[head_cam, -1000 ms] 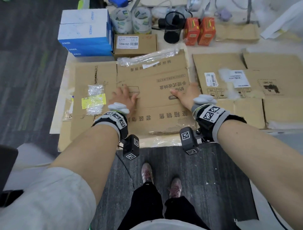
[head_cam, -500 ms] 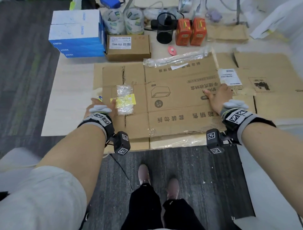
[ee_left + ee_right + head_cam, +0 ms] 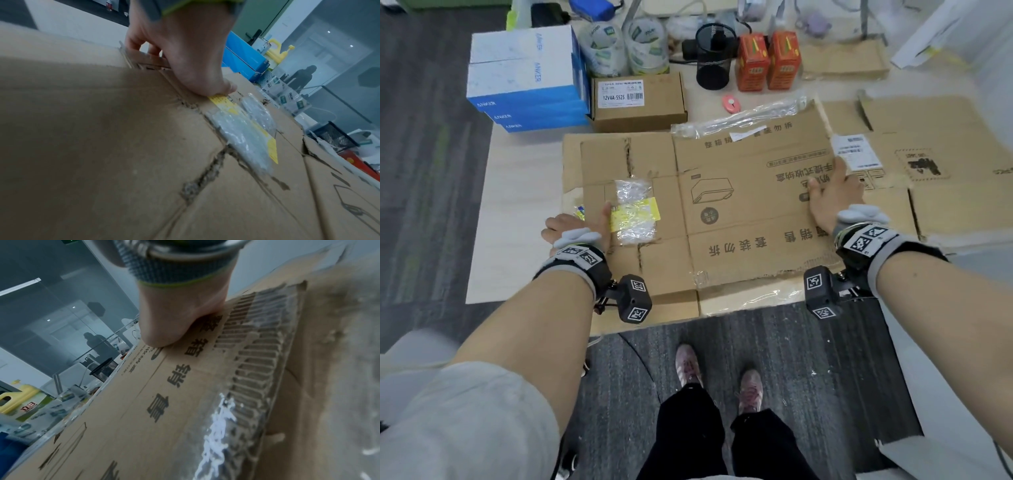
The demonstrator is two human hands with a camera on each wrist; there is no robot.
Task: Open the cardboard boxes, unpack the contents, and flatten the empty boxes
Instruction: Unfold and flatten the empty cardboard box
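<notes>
A large flattened cardboard box (image 3: 739, 212) with printed characters lies on the table. Its right end overlaps another flattened box (image 3: 945, 192). My left hand (image 3: 577, 228) grips its left edge, thumb on top beside a patch of clear plastic with yellow tape (image 3: 635, 212). In the left wrist view the fingers (image 3: 135, 43) curl round that edge of the cardboard (image 3: 102, 146). My right hand (image 3: 832, 192) rests flat on the right part of the box, fingers straight. In the right wrist view its palm (image 3: 180, 313) presses on the printed cardboard (image 3: 164, 402).
Behind the flattened box stand a small closed brown box (image 3: 638, 102), stacked blue and white boxes (image 3: 524, 78), tape rolls (image 3: 626, 48), a black mesh cup (image 3: 714, 56), two orange cartons (image 3: 768, 61) and a pink cutter (image 3: 731, 102). More flat cardboard (image 3: 842, 65) lies at the back right.
The flattened box has slid right, onto the other flat cardboard. My left hand went from pressing its top to gripping its left edge. My right hand moved right with it.
</notes>
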